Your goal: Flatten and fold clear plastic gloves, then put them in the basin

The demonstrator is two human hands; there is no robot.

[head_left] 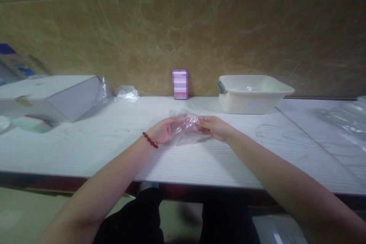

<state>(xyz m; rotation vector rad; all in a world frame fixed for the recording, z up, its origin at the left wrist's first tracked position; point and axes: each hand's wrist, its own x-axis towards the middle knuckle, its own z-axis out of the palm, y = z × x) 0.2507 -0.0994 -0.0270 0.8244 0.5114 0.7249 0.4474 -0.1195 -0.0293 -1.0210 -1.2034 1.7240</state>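
A clear, crinkled plastic bag [183,131] is spread between my two hands, just above the white wood-grain table [183,164]. On its left side my left hand [165,130], with a red bead bracelet [150,140] at the wrist, holds the bag; its fingers reach along the film and partly show through it. From the other side my right hand [214,126] grips the bag with bent fingers. Glare on the film makes it impossible to tell whether anything is inside.
Against the tiled wall leans a phone [180,84] with a blurred screen. A cream plastic basin [247,101] with a grey handle stands right of it. At left are a white box [71,99] and a crumpled clear bag [127,93]. More clear plastic [350,116] lies far right.
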